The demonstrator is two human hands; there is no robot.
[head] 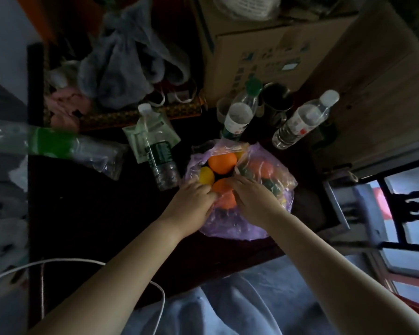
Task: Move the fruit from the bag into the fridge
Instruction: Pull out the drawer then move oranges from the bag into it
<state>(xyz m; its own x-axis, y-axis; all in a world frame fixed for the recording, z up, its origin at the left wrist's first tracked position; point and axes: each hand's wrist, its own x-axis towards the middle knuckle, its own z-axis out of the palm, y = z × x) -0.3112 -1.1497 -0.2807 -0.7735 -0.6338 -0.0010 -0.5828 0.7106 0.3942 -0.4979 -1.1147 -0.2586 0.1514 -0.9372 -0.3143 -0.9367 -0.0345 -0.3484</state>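
Over the bag (240, 227), the left grip (194, 198) is pinching its rim.
Beside it, the right grip (252, 198), unclenched, is touching an orange (221, 186).

A thin, crinkled purple plastic bag (240, 226) gleams on the dark, matt table (94, 213), its oranges (222, 162) smooth-skinned with a soft sheen. Clear, glossy plastic bottles (302, 122) stand toward the far edge by a matt brown cardboard box (252, 44). Off the right edge, a cabinet (385, 93) shows wood grain.
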